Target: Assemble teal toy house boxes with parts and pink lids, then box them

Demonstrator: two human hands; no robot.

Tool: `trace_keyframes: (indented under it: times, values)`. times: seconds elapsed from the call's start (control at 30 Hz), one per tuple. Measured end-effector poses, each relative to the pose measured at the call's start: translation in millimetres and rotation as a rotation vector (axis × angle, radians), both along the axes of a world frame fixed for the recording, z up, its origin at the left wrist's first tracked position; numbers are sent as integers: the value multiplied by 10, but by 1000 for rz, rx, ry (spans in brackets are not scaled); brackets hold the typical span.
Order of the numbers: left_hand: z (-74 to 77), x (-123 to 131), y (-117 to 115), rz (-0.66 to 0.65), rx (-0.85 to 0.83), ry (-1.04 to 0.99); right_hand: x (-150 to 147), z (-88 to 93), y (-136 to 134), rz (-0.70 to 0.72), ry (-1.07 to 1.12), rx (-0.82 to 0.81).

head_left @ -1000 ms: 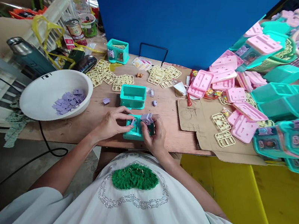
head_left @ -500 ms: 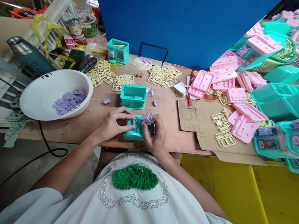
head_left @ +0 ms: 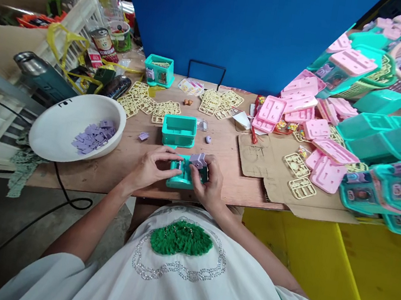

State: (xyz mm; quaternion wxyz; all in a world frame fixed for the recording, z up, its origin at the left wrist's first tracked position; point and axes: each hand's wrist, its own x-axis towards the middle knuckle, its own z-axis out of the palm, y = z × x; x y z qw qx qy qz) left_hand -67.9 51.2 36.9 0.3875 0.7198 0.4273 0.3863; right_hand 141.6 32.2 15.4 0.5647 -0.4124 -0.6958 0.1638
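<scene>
A teal plastic toy part [head_left: 180,181] lies near the table's front edge. My left hand [head_left: 155,167] is closed on its left side, thumb and fingers gripping its edge. My right hand [head_left: 209,180] pinches a small purple plastic piece [head_left: 197,159] between thumb and fingers, over the right end of the teal part. Just beyond stands an open teal box [head_left: 178,131]. To its left lies a small purple piece [head_left: 144,136], and to its right a small purple oval piece [head_left: 208,139]. A clear plastic part [head_left: 202,125] lies beside the box.
A white bowl [head_left: 113,144] with purple pieces stands at left, near a flask [head_left: 41,74]. Cream part frames [head_left: 166,110] lie toward the back. Pink panels [head_left: 270,111], cardboard [head_left: 255,156] and teal boxes [head_left: 365,191] fill the right. A blue panel [head_left: 242,30] blocks the back.
Both hands keep nearly the same position and grip on the teal part and purple piece. The view has shifted very slightly.
</scene>
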Motion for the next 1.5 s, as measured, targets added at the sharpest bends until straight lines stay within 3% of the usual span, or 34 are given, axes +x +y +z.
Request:
trace_keyframes:
  times: [0.17,0.3,0.37,0.5,0.6,0.7,0.8,0.87,0.97,1.07,1.2,1.33,1.43,1.5]
  values:
    - [-119,-19,-180,9,-215,-225,-5,3,1,13,17,-13]
    - [-256,32,-283,1,-188,-182,-13,-35,-1,27,42,-44]
    - [-253,31,-284,-8,-164,-148,11,-16,-8,44,57,-95]
    - [2,-23,-256,76,-83,-252,144,252,8,121,86,-135]
    - [315,-1,-242,65,-133,-402,227,573,79,389,-40,-157]
    - [527,96,-218,28,-328,-514,207,771,160,646,-62,-348]
    - [552,177,-195,114,-489,-684,141,789,197,606,112,-470]
    - [514,192,-195,141,-597,-778,128,768,199,519,117,-391]
    - [486,168,-225,96,-704,-824,169,785,206,474,-69,-175]
    - [533,129,-252,-5,-751,-799,224,865,249,534,-169,-68]
    - [588,103,-236,-82,-742,-757,250,959,340,673,-179,-86]
    - [449,82,-210,47,-554,-684,282,911,446,566,-140,-163]
    - [216,45,-224,153,-314,-470,326,785,508,515,-112,-257]
    - [49,32,-246,142,-214,-304,342,703,516,544,-132,-294]
